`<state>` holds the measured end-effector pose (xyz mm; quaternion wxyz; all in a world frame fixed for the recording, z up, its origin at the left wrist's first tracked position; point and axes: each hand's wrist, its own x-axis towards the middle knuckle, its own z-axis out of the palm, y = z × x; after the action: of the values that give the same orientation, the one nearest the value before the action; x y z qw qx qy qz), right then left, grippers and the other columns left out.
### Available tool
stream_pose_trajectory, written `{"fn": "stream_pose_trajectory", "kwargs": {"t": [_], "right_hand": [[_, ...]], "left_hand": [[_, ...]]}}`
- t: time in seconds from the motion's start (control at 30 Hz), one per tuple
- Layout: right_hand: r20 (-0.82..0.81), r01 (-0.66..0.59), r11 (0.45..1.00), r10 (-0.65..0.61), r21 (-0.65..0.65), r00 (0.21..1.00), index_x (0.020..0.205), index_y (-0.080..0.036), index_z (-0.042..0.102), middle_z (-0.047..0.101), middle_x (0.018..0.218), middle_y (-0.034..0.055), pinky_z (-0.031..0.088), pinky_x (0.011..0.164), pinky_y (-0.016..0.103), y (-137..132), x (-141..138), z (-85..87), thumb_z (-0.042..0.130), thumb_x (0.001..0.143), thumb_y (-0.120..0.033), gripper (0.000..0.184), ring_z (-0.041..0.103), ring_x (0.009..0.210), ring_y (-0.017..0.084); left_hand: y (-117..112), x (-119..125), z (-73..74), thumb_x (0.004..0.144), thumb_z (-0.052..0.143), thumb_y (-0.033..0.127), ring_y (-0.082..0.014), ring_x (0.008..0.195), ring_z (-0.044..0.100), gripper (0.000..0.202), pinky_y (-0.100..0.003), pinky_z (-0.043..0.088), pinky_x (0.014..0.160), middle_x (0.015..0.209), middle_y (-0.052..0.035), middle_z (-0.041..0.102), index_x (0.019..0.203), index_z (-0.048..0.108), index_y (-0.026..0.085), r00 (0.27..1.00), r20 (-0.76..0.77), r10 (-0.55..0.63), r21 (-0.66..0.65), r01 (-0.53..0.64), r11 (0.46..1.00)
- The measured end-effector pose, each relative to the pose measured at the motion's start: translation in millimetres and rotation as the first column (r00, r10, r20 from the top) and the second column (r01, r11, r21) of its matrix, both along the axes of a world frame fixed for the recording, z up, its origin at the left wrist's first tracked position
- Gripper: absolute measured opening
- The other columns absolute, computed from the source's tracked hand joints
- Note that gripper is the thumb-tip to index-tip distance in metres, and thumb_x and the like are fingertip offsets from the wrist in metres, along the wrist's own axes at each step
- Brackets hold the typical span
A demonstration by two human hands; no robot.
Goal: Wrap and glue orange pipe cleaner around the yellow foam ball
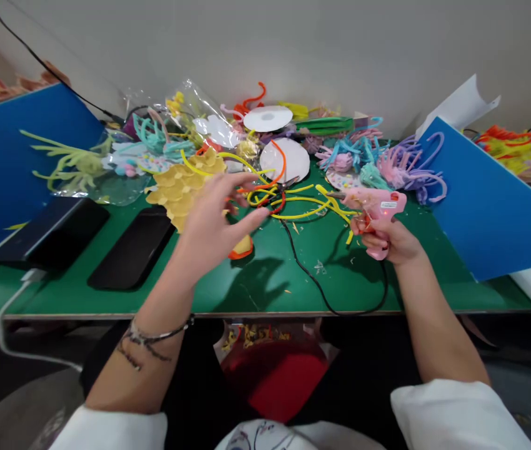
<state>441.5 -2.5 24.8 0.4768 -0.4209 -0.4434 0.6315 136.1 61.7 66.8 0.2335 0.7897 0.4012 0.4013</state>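
While the right hand (390, 240) clamps its fingers round a pink glue gun (378, 205) at the right of the green table (265, 290), nozzle pointing left at a tangle of yellow pipe cleaners (303, 203), the left hand (212, 222) hovers blurred above the middle, fingers spread apart, gripping nothing. Just under its fingertips lies a small orange piece (242, 250); a yellow scaled shape (181, 187) sits behind, a black phone (134, 250) to the left, and a black cord (307, 273) loops toward the table edge
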Motion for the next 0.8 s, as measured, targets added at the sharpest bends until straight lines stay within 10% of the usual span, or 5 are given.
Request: {"fn": "stream_pose_trajectory", "kwargs": {"t": [0.07, 0.17, 0.3, 0.6, 0.8], "right_hand": [[-0.022, -0.025, 1.000, 0.025, 0.016, 0.999, 0.072, -0.017, 0.056, 0.055, 0.069, -0.0051, 0.013, 0.029, 0.014, -0.7, -0.3, 1.0, 0.078, 0.067, -0.040, 0.032, 0.015, 0.035, -0.003], [-0.025, -0.037, 0.999, 0.037, 0.033, 0.999, 0.073, -0.017, 0.058, 0.047, 0.058, -0.0083, 0.016, 0.030, 0.014, -1.7, 3.1, 2.2, 0.075, 0.069, -0.040, 0.029, 0.014, 0.035, -0.002], [-0.055, 0.007, 0.998, -0.003, 0.066, 0.998, 0.070, -0.017, 0.056, 0.045, 0.057, -0.0093, 0.012, 0.029, 0.015, -4.1, 12.1, 3.9, 0.077, 0.068, -0.041, 0.032, 0.010, 0.034, -0.003], [-0.076, 0.239, 0.958, -0.230, 0.159, 0.970, 0.068, -0.020, 0.051, 0.049, 0.070, -0.0075, 0.005, 0.034, 0.020, -16.6, 27.3, 17.4, 0.075, 0.062, -0.045, 0.035, 0.007, 0.039, -0.003], [-0.071, 0.249, 0.955, -0.240, 0.162, 0.968, 0.066, -0.021, 0.048, 0.046, 0.069, -0.0076, 0.006, 0.034, 0.021, -19.8, 26.3, 19.4, 0.074, 0.060, -0.043, 0.034, 0.006, 0.040, -0.001]], "left_hand": [[6.1, 34.2, 5.7, 0.075, 0.069, 0.031, -0.0116, 0.078, 0.062, 0.060, -0.030, 0.052, 0.074, 0.126, -0.0106, 0.060, 0.131, 0.052, 0.018, 0.969, 0.045, -0.243, -0.202, 0.247, 0.948], [20.3, 87.4, -3.3, 0.075, 0.071, 0.025, -0.0121, 0.085, 0.064, 0.064, -0.031, 0.052, 0.079, 0.131, -0.0132, 0.058, 0.135, 0.049, 0.017, 0.846, 0.225, -0.484, -0.468, 0.529, 0.708], [32.3, 133.3, -21.7, 0.078, 0.071, 0.019, -0.0155, 0.099, 0.065, 0.047, -0.037, 0.049, 0.097, 0.118, -0.0102, 0.067, 0.123, 0.060, 0.014, 0.699, 0.420, -0.578, -0.440, 0.714, 0.545], [66.9, 146.9, -14.3, 0.092, 0.060, 0.025, -0.0111, 0.081, 0.070, 0.018, -0.030, 0.053, 0.092, 0.088, -0.0060, 0.074, 0.087, 0.072, 0.011, 0.865, 0.467, -0.185, -0.577, 0.457, 0.677], [83.6, 172.7, 1.0, 0.091, 0.057, 0.022, -0.0139, 0.100, 0.069, 0.016, -0.026, 0.051, 0.092, 0.092, -0.0069, 0.071, 0.081, 0.066, 0.013, 0.925, 0.313, -0.217, -0.539, 0.361, 0.761]]}}
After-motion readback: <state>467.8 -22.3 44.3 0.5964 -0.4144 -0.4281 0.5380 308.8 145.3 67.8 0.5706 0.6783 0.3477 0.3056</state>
